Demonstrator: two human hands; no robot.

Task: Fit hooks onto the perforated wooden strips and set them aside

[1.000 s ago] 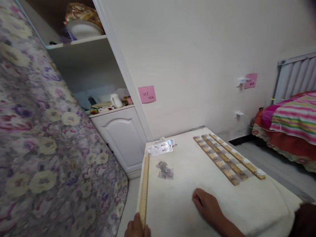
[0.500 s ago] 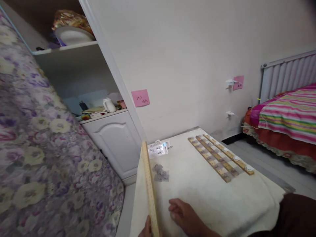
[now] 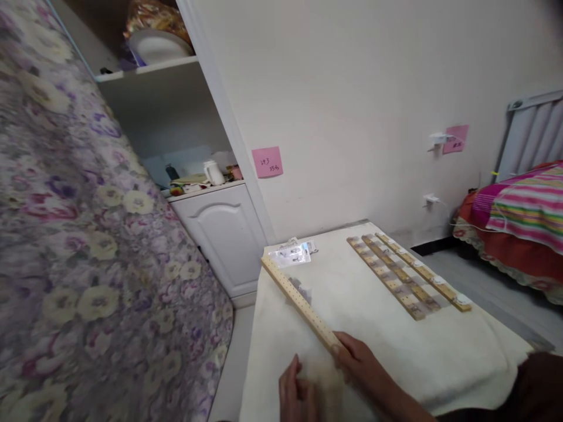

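Note:
A long wooden strip (image 3: 303,306) dotted with rows of small holes slants across the left part of the cloth-covered table. My right hand (image 3: 358,357) grips its near end, thumb on top. Just left of that, low in the view, my left hand (image 3: 295,391) is off the strip with its fingers apart and seemingly nothing in them. A blurred patch lies between the two hands. Partly hidden behind the strip is a clear bag of small grey pieces (image 3: 303,288). Clear packets (image 3: 291,254) with small items lie beyond the strip's far end.
Three wooden strips with small fittings (image 3: 398,266) lie side by side on the table's right (image 3: 352,316). The wall stands behind, a white cabinet (image 3: 220,234) and flowered curtain (image 3: 145,252) to the left. A bed (image 3: 523,217) is at the far right.
The strip has gone from my left hand to my right and tilted from near upright to a slant. My left hand has let go. The view has shifted slightly left.

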